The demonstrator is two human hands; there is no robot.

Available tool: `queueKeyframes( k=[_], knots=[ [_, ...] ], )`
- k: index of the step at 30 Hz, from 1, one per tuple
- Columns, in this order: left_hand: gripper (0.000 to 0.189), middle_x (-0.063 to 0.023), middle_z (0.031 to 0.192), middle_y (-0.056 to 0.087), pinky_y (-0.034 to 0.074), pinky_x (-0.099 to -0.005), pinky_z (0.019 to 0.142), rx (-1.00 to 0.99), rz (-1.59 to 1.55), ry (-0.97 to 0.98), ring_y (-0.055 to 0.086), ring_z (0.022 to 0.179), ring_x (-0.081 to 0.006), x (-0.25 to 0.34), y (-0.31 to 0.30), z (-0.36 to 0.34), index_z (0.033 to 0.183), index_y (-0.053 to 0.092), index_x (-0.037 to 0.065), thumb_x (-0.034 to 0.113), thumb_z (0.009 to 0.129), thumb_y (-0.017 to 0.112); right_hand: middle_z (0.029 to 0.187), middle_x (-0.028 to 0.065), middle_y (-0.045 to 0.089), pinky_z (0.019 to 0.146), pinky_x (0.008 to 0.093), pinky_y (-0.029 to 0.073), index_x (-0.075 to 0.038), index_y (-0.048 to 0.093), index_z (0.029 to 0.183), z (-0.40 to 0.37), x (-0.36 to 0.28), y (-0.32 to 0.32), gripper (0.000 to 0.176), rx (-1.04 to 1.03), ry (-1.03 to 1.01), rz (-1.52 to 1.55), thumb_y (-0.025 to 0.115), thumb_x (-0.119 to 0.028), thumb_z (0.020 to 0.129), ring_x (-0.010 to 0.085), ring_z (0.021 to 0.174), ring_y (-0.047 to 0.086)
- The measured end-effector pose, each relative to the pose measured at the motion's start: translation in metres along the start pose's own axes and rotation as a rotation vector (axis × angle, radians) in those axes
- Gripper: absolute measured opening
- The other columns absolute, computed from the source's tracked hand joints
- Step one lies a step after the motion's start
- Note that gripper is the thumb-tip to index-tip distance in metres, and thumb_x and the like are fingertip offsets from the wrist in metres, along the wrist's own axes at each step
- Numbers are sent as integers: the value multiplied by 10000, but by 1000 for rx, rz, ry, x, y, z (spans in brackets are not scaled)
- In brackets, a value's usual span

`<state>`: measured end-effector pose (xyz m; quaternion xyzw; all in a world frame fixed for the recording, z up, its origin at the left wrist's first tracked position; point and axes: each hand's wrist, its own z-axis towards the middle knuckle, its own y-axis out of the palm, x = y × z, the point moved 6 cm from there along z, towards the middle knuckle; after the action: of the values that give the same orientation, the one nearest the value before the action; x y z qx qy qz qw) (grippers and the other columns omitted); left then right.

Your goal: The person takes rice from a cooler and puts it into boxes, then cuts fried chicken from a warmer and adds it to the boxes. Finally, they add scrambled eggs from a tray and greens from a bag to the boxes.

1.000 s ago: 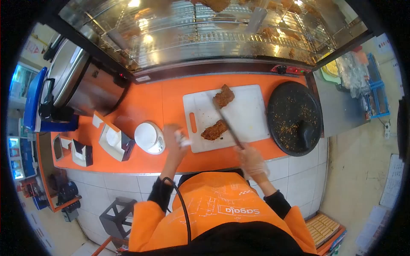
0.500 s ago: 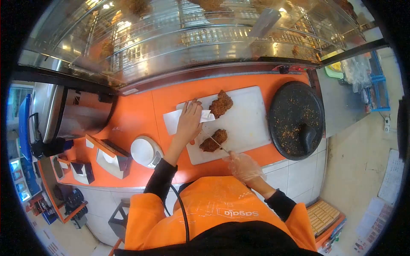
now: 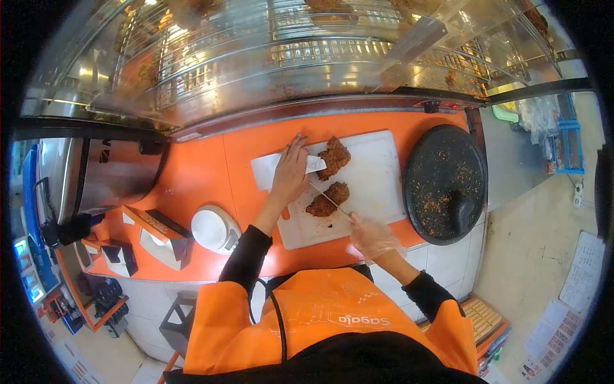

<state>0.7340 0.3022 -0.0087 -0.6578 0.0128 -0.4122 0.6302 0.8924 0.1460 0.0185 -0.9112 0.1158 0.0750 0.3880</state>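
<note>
Two pieces of brown fried chicken lie on a white cutting board (image 3: 377,185). My left hand (image 3: 291,171) grips a folded white paper (image 3: 263,171), whose edge meets the upper fried chicken piece (image 3: 334,159). My right hand (image 3: 373,238), in a clear plastic glove, is closed on a thin metal utensil (image 3: 327,197). This utensil slants up and left across the lower fried chicken piece (image 3: 327,200); its exact kind is hard to make out. A small orange object (image 3: 286,214) shows at the board's left edge, below my left wrist.
On the right stands a round black stone mortar (image 3: 441,173) with crumbs and a pestle (image 3: 459,208). A white scale (image 3: 214,229) and open boxes (image 3: 163,242) sit left on the orange counter (image 3: 198,166). A glass display cabinet (image 3: 288,57) runs along the back.
The lower chicken piece has shifted slightly up and right, closer to the upper one. My right hand has moved a little right and up with the utensil. A small dark crumb now shows below the piece.
</note>
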Motion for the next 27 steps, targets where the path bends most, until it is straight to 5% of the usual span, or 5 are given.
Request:
queueKeyframes(
  k=[8,11,15,24,27],
  knots=[
    [358,-218,1348,377,233,-473,1094,44,-4,-14,254,1344,-349,8,-11,12,1042,428,-31,6,704,541,741,139,634,660,471,486,-113,470,1147,-8,-1,-1,301,205,-185,-59,472,-239,873,354,753,632],
    [323,-222,1330,397,245,-485,1084,178,-38,23,267,1337,-358,21,-46,1,1027,430,-29,-3,718,521,763,136,639,666,465,491,-114,476,1165,-24,-20,-18,314,123,-145,-60,450,-262,889,343,766,635],
    [317,-217,1325,405,259,-493,1076,82,-34,-63,284,1328,-363,-6,-19,-21,1027,428,-22,-12,724,521,717,153,627,569,451,490,-85,516,1051,-4,-18,3,231,164,-152,-82,499,-200,851,362,648,616],
    [403,-207,1338,401,252,-478,1083,-12,37,-11,282,1335,-336,-10,-12,-12,1091,421,-20,2,716,567,715,166,622,597,466,497,-55,532,1019,16,-13,36,210,138,-153,-84,454,-189,877,362,648,623],
    [384,-212,1328,411,254,-483,1078,75,7,-22,287,1330,-346,-9,-15,-2,1069,428,-14,-3,710,563,715,164,624,583,473,493,-45,535,1025,14,-11,23,232,145,-539,-232,449,-205,881,365,643,620]
  ],
)
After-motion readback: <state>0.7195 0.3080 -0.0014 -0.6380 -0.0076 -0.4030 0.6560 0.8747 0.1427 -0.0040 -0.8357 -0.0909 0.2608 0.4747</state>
